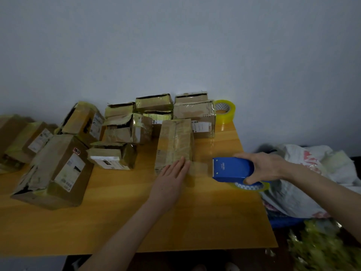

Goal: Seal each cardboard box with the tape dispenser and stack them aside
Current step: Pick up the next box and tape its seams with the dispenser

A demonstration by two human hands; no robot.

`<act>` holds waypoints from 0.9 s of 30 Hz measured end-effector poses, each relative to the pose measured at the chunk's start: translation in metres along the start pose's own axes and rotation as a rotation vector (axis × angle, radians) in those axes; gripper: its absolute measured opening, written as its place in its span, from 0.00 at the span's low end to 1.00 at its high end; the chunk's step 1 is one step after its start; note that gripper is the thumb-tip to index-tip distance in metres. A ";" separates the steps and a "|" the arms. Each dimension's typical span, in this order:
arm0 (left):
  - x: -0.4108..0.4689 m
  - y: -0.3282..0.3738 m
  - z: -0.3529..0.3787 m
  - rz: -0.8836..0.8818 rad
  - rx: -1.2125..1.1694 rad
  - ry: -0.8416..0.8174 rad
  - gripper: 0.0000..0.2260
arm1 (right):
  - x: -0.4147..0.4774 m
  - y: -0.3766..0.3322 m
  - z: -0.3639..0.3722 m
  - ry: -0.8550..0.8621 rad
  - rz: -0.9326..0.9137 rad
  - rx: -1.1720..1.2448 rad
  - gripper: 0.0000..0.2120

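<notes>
The left hand point(172, 173) presses flat on the box point(174, 141); the right hand point(261, 167) grips the tape dispenser point(232, 169) above the worktop point(117, 222).

Dim, flat light leaves the wall point(175, 45) a cold grey-blue, a faint sheen lies on the tabletop point(117, 212) near the tape roll point(225, 111), the tabletop's edges bow with the wide lens, and the green heap point(322, 249) at lower right is smeared with blur.

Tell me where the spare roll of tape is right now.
In the head view, the spare tape roll stands on edge at the far right corner of the table, by the wall, just right of the stacked cardboard boxes.
</notes>
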State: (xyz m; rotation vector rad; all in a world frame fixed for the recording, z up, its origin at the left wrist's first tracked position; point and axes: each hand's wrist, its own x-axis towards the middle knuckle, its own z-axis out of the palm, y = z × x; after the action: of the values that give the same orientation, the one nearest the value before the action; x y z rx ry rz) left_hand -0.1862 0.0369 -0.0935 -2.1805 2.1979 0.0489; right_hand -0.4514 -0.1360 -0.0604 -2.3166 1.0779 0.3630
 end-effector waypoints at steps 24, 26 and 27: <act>-0.001 0.003 0.001 -0.028 -0.092 0.021 0.33 | 0.066 -0.085 -0.006 -0.169 0.000 -0.181 0.35; -0.002 0.004 -0.003 -0.026 -0.088 0.017 0.33 | 0.067 -0.089 -0.007 -0.165 0.027 -0.192 0.34; -0.002 0.004 -0.004 -0.028 -0.088 0.017 0.33 | 0.066 -0.089 -0.006 -0.164 0.058 -0.234 0.33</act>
State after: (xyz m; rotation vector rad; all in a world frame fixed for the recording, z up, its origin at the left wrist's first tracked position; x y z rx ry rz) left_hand -0.1902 0.0386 -0.0898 -2.2649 2.2142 0.1289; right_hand -0.3406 -0.1334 -0.0524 -2.4101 1.0710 0.7225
